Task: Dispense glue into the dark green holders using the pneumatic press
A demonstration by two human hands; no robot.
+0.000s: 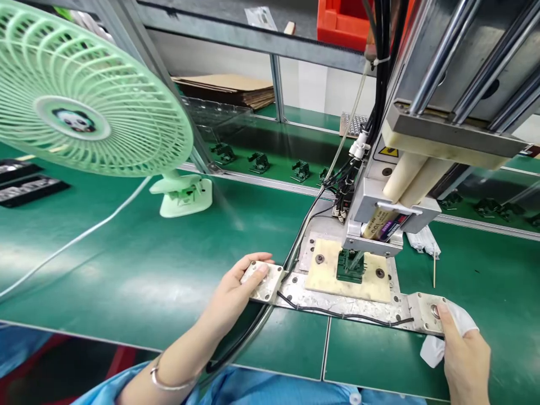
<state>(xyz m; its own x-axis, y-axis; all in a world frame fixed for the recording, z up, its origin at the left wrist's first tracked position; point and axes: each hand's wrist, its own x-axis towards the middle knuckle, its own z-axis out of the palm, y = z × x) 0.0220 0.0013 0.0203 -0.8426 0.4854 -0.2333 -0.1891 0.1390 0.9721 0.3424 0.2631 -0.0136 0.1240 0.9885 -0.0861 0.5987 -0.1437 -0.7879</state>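
My left hand [236,289] rests on the left metal button box [264,279] of a press machine, thumb on its button. My right hand [462,354] presses its thumb on the round button of the right box [428,313] and holds a white cloth [439,343] in its fingers. Between the boxes lies a metal base plate [337,304] with a beige fixture [324,273]. A green part [351,264] sits in the fixture under the lowered press head [388,222].
A pale green clip fan [84,101] stands at the left on the green bench, its white cord [71,242] trailing left. Several green parts [259,162] ride a conveyor behind. Black trays [25,183] lie far left. An orange bin [341,22] sits on the shelf.
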